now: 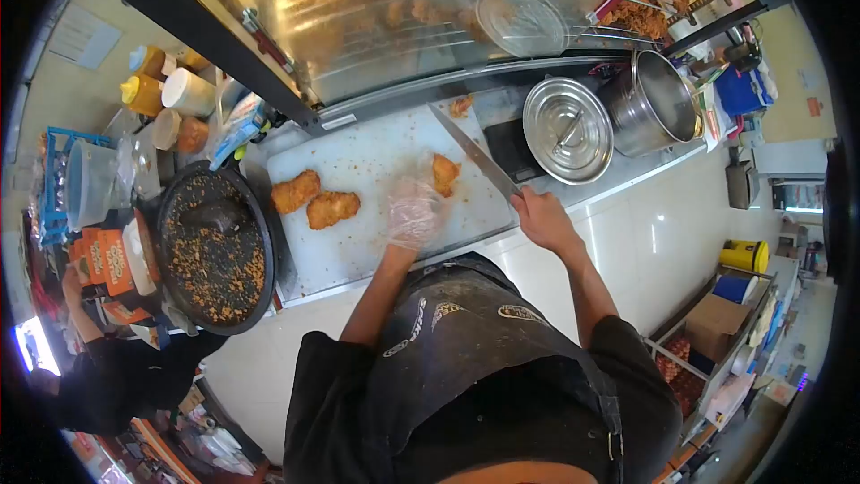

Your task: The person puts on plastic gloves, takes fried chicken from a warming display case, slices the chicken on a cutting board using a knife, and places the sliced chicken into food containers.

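Apparent slicing: right hand [545,219] grips knife [477,153]; left hand [414,215] blurs by fried piece [445,172], hold unclear; next cut likely wants steadying.

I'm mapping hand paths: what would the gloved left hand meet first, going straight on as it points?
The left hand would probably meet the nearest fried piece on the white board first, though blur leaves depth and contact unclear.

A counter [623,168] carries a white cutting board [358,143], with a round black pan [269,260] to its left and a metal pot [627,106] to its right. Two fried pieces [333,211] lie close together on the board's left half.
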{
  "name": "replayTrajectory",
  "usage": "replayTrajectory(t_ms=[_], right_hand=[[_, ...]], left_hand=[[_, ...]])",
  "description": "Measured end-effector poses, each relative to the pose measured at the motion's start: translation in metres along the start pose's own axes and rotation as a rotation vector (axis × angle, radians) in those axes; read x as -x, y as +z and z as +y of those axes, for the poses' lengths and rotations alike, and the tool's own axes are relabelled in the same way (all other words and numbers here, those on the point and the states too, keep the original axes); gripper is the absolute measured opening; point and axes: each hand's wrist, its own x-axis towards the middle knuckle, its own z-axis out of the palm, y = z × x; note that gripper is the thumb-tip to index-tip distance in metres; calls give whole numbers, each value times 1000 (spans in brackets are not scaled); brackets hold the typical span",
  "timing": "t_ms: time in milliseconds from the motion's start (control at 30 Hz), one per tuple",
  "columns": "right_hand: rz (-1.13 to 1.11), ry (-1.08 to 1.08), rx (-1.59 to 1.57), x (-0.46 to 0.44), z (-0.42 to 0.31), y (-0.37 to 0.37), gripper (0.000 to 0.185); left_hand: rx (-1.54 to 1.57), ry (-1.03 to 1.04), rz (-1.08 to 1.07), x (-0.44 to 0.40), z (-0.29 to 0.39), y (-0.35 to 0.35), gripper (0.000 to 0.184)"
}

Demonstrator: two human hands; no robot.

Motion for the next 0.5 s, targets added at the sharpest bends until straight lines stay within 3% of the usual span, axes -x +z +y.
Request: replayTrajectory(t_ms=[67, 167, 233, 300, 367, 467, 500], right_hand=[[20, -22, -40, 5, 2, 11, 28], [-53, -62, -87, 5, -20, 32, 27], [-106, -107, -24, 3, -40, 36, 26], [-152, -161, 52, -1, -59, 30, 25], [-191, -237, 139, -11, -79, 17, 26], [-205, -327, 262, -39, -56, 46, 17], [-204, -347, 297, -39, -54, 54, 16]], left_hand=[[15, 58, 128, 13, 12, -25, 71], [280, 8, 52, 7, 32, -111, 56], [144, 63, 150, 6, 21, -120, 43], [-402, 252, 508, -12, -6, -95, 30], [-387, 311, 98, -62, -1, -104, 20], [-251, 374, 157, -75, -62, -4, 18], [-282, 366, 122, -74, -64, -5, 23]])
